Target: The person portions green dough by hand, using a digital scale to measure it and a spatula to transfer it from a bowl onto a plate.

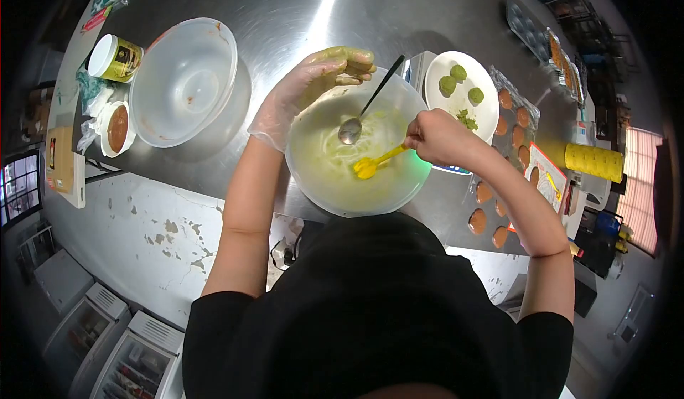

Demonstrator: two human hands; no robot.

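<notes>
A translucent plastic bowl [313, 182] with pale green residue smeared inside stands in front of me. My right hand [434, 137] is closed around the handle of a yellow spatula [377, 162], its head against the bowl's inner bottom. My left hand [318, 78], in a clear glove smeared green, is at the bowl's far left rim with fingers extended and slightly bent, holding nothing. A metal spoon [350, 131] rests in the bowl, its dark handle leaning past the far rim. Beside the bowl, a white plate [436, 107] carries several green balls [458, 73] and green crumbs [467, 120].
A larger translucent bowl [157, 92] stands left, beside a tub with a white lid [103, 55] and a white dish of brown mixture [117, 128]. Right are several brown discs [477, 220] on plastic, a muffin tin [527, 32] and a yellow roll [593, 162]. The metal table's edge is near me.
</notes>
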